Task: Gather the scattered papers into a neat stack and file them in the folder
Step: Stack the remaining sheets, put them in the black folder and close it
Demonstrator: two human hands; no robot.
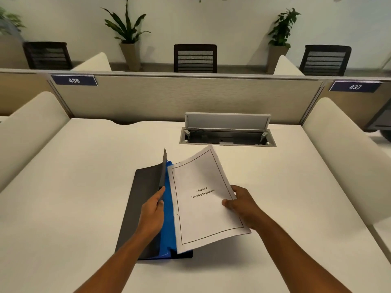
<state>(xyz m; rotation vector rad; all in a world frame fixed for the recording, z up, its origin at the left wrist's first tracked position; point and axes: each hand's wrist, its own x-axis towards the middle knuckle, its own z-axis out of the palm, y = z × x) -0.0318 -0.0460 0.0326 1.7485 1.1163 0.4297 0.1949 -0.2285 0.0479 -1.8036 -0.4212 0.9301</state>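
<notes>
A folder [135, 208] lies on the white desk [84, 187], its dark cover raised and a blue inner flap [168, 220] showing. My left hand [153, 212] pinches the edge of the raised cover and holds it up. My right hand [241, 205] grips the right edge of a stack of white papers [203, 214], thumb on top. The top sheet reads "Chapter 6 Learning Experience". The stack is tilted over the folder's right half, its left edge near the blue flap.
An open cable hatch [227, 137] with a raised lid sits in the desk behind the folder. Beige partitions [179, 98] close the back, and padded dividers [347, 157] flank both sides. Chairs and potted plants stand beyond.
</notes>
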